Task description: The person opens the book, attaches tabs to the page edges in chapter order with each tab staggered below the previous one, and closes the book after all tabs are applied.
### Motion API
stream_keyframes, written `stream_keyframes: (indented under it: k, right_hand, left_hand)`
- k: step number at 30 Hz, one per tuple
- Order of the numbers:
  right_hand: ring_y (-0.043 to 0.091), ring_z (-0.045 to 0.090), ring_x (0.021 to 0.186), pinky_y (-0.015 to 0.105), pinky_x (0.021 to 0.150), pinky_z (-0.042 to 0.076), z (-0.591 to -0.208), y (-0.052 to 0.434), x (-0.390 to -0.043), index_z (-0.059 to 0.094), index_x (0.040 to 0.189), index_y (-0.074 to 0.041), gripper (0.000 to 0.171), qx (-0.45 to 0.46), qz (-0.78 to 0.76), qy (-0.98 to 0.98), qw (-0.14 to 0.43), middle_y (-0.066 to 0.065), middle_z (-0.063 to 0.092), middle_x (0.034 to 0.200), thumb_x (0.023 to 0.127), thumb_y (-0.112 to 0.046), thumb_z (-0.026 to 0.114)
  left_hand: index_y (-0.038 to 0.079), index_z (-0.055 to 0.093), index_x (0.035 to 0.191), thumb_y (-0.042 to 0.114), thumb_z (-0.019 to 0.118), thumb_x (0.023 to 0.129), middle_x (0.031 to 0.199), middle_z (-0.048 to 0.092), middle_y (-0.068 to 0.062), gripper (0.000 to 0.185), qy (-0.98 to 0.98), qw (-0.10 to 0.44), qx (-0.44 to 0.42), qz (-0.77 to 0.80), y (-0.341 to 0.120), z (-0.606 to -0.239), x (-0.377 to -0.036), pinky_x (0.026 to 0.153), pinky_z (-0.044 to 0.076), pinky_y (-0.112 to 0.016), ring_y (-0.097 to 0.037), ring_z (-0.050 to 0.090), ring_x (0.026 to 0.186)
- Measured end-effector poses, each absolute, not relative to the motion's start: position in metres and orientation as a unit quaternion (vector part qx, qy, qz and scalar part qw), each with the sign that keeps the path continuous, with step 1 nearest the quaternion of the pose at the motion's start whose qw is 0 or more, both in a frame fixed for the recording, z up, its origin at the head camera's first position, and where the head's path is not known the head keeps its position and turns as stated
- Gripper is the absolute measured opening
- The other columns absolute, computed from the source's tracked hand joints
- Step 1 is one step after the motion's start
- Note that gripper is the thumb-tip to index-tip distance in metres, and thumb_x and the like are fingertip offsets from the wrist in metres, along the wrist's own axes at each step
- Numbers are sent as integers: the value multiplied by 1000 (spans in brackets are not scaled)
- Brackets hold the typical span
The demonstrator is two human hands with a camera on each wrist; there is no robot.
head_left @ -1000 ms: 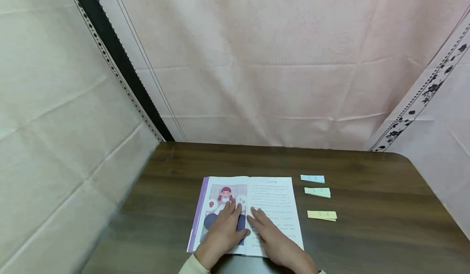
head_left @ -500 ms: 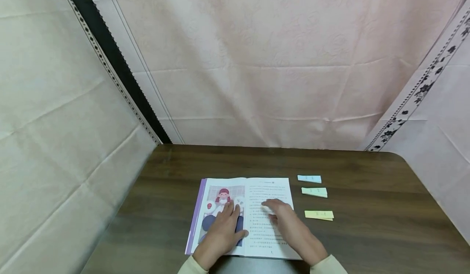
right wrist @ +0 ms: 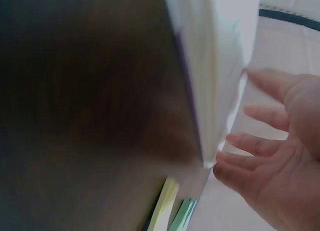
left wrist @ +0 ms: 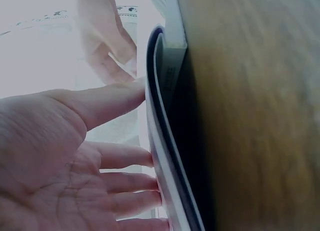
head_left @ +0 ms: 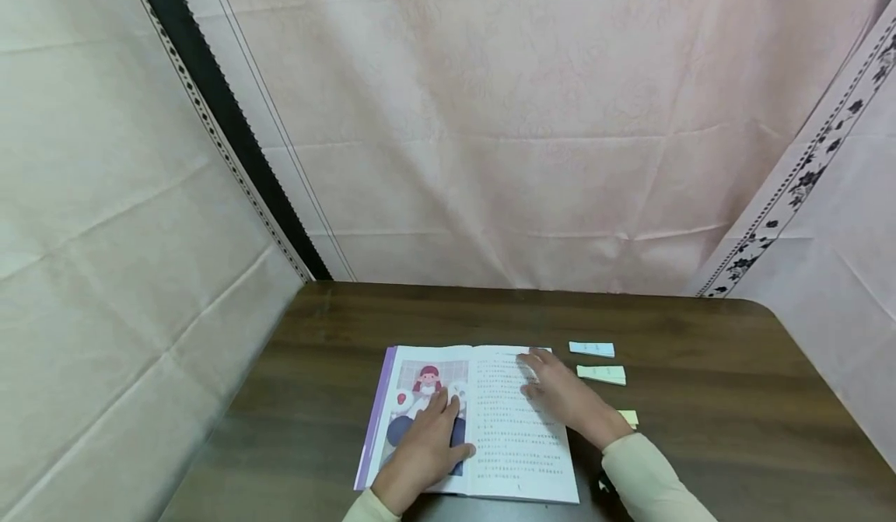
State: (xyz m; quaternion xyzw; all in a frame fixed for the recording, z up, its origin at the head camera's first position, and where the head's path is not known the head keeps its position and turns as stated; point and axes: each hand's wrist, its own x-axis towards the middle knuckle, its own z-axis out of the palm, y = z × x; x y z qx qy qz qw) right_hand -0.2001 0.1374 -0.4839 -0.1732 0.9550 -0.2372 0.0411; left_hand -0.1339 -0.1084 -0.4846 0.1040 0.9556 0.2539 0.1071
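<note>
Keep watch on the book (head_left: 504,436), lying open on the table (head_left: 294,429) with a purple edge to the left. Find the left hand (head_left: 423,453) resting across the picture page, with fingers (head_left: 437,407) straight and spread and thumb reaching toward the fold; find the right hand (head_left: 560,390) at the upper outer part of the text page, with fingers loosely outstretched near the corner. See no sheet plainly pinched there. Might catch several leaves instead of one, because of thin sheets packed closely at that edge. Might crease or tear the corner through too hard a drag against the weight of the left hand. Could pull the book askew, or let it spring up after easing the left palm off too soon, given the bowed edge near the fold in the left wrist view. Could also brush the blue note (head_left: 592,348), green note (head_left: 600,375) or yellow note (head_left: 630,418) out of line with the right sleeve (head_left: 654,479), judging by the forearm hiding part of the yellow. As for writing, make out rows of printed characters down the text page, too small to read, and faint marks on the blue and green notes, equally unreadable. Notice blurred dark lettering (left wrist: 171,73) on a pale strip at the book's edge; spot no legible brand or label
</note>
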Motion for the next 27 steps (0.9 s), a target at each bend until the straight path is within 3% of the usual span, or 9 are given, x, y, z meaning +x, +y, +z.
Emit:
stream_keyframes:
  k: [5,10,17,27]
  right_hand:
    - [46,39,150,63,116,40,-490,147,-217,48,155,2,79,-154,-220,962,53,26,44,160,94,-35,81]
    - [48,43,145,63,115,40,-489,152,-229,49,153,4,91,-145,-185,971,51,30,47,156,87,-45,87]
    - [51,44,144,68,116,36,-485,153,-233,58,148,1,85,-153,-153,975,51,29,48,155,84,-46,89]
    - [44,43,146,67,120,30,-479,141,-225,64,143,-3,73,-176,-94,980,9,15,60,146,85,-41,88]
  left_hand:
    - [-4,60,145,29,88,87,156,47,-32,73,955,81,92,269,-104,-487,-135,109,41,-71,-55,47,141]
    - [12,71,138,21,87,88,151,47,-40,53,954,70,123,263,-97,-483,-137,104,38,-80,-63,41,141]
    - [25,72,139,20,84,90,151,45,-42,51,965,99,143,197,-89,-473,-141,96,49,-75,-64,45,136]
    - [27,71,141,20,81,92,152,43,-42,50,967,119,136,180,-86,-471,-143,100,47,-74,-63,43,138]
